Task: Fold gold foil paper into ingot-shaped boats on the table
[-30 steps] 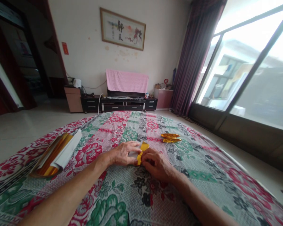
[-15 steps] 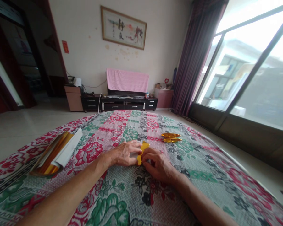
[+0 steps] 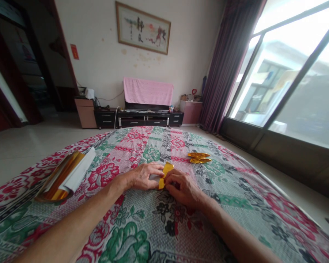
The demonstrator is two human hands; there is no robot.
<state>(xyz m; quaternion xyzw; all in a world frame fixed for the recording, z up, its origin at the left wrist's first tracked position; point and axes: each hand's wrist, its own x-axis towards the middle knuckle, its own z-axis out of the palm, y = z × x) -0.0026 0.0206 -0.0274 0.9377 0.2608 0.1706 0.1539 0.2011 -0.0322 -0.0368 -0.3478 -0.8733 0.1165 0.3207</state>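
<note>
your two hands meet over a small piece of gold paper (image 3: 168, 168) that lies flat near the middle of the desk (image 3: 128, 243), which is spread with a flowered cloth in red, green and grey. your left hand (image 3: 146, 176) comes in from the left with thumb and fingers parted, their tips resting on the left side of the paper; a pale patch shows in the gap between them. your right hand (image 3: 183, 189) is curled, with its thumb and bent fingers gathered at the paper's right edge, grasping it there. your fingers cover much of the lower part, so you cannot tell exactly how it is folded.

just beyond your right hand, two folded gold pieces (image 3: 199, 158), long and pointed at both ends, lie side by side, one behind the other. well off to your left, near the edge of the desk, a loose stack of gold and white sheets (image 3: 64, 178) lies at a slant, its sheets curling upward.

across the room, a pink cloth (image 3: 148, 91) hangs over a dark screen on a low black cabinet (image 3: 143, 120), with a framed picture (image 3: 143, 28) on the wall above. a purple curtain (image 3: 222, 69) hangs beside the window to your right.
</note>
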